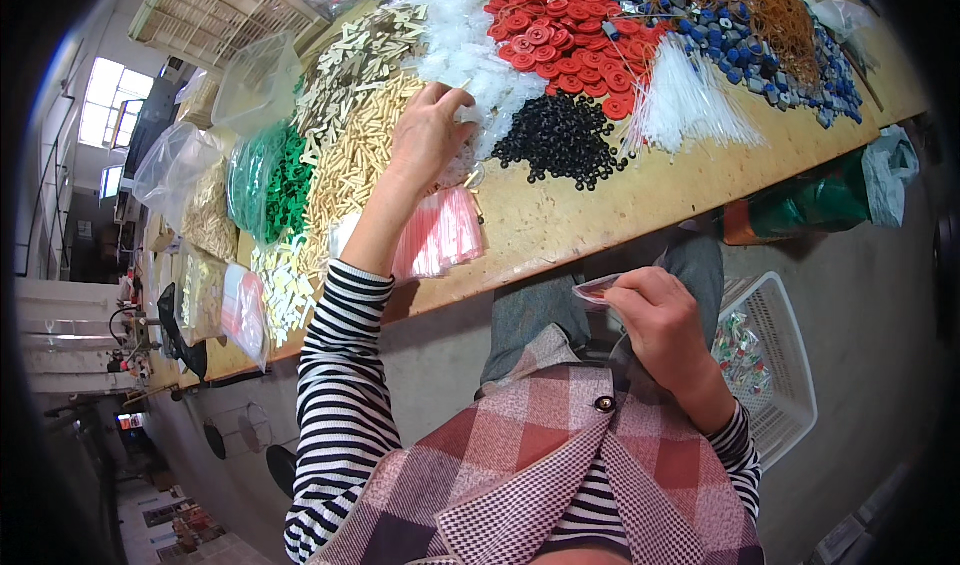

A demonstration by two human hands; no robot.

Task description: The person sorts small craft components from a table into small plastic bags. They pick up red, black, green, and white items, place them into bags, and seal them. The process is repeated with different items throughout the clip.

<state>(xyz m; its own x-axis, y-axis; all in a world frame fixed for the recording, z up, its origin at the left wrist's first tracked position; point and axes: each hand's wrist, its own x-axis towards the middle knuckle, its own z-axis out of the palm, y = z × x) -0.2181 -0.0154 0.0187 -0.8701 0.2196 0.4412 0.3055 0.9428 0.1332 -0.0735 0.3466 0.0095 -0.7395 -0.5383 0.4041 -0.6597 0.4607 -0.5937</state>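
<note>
My left hand (pixel 433 131) is over the table, at the border between a pile of tan plastic pegs (pixel 346 167) and a pile of clear plastic pieces (pixel 469 47). A tan peg shows at its fingertips. My right hand (pixel 660 313) is above my lap, pinching a small clear plastic bag (pixel 596 289) by its edge; something reddish shows inside. Below my left hand lies a stack of clear bags with pink edges (pixel 442 235). Close by are black rings (pixel 559 137), red plastic discs (pixel 555 32) and white cable ties (pixel 686 103).
Flat tan parts (pixel 360 47), green parts (pixel 294 178), pale yellow pieces (pixel 281 287), and blue and grey parts (pixel 727 36) are heaped on the wooden table (pixel 555 235). A white plastic basket (pixel 802 392) with filled small bags stands on the floor at the right.
</note>
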